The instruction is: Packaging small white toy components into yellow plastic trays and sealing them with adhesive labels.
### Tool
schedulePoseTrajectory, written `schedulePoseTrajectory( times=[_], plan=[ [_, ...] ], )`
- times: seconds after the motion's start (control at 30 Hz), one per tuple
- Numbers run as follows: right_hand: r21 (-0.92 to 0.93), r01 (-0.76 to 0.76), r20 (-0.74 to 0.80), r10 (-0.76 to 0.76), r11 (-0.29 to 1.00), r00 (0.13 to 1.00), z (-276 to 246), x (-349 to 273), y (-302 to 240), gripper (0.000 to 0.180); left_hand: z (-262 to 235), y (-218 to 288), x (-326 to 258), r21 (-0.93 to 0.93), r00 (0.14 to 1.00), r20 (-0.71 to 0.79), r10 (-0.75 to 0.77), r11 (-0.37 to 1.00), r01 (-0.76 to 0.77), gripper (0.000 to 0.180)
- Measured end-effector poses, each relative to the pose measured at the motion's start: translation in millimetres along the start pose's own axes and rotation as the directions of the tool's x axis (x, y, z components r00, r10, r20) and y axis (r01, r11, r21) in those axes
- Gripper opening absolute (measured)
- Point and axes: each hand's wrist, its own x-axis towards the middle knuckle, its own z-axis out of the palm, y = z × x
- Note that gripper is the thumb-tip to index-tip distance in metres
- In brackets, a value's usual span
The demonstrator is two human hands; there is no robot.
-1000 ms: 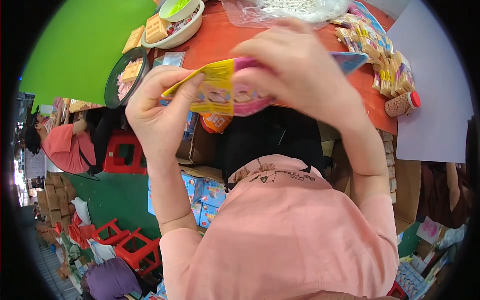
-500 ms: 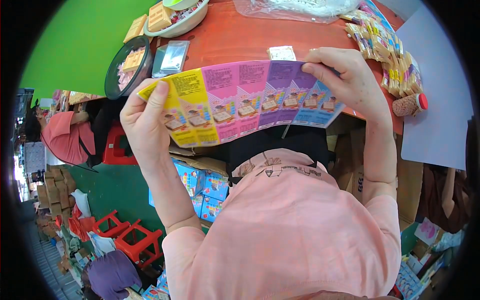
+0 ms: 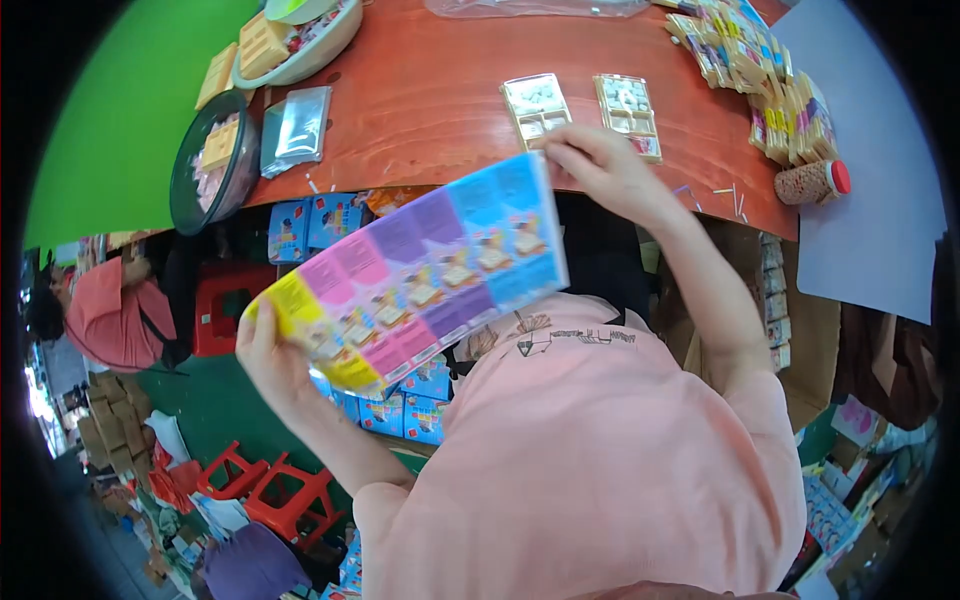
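Observation:
A long printed sheet (image 3: 420, 275) with yellow, pink, purple and blue panels is stretched between my hands, slanting up to the right in front of the table edge. My left hand (image 3: 268, 352) pinches its lower yellow end, thumb on the printed face. At the upper blue corner my right hand (image 3: 603, 178) is closed on the sheet, its fingertips partly hidden. Just beyond that hand, a small compartment tray (image 3: 537, 97) with pale pieces lies on the table. A second such tray (image 3: 626, 103) lies to its right.
The red-brown table (image 3: 420, 90) carries a dark basin (image 3: 240, 180), a white bowl (image 3: 330, 45), clear plastic sleeves (image 3: 303, 123), wrapped bundles (image 3: 745, 60) and a red-lidded jar (image 3: 808, 182). Blue boxes (image 3: 405, 413) sit below. Red stools (image 3: 295, 500) stand on the left.
The sheet has tilted, its yellow end dropping with my left hand. My right hand has shifted left at the blue end. Both trays on the table now show more fully.

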Motion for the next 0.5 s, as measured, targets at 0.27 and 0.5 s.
schedulePoseTrajectory(
  times=[0.27,0.5],
  plan=[
    [-0.925,-0.248,-0.322,-0.245,0.289,0.914,24,60,71,0.067,-57,17,-7,-0.279,0.992,0.053,0.116,0.955,-0.097,0.016],
    [-0.803,-0.462,-0.52,-0.064,0.375,0.852,-36,32,101,0.072,-36,52,-6,-0.607,0.944,0.315,0.102,0.786,0.118,0.026]
  ],
)
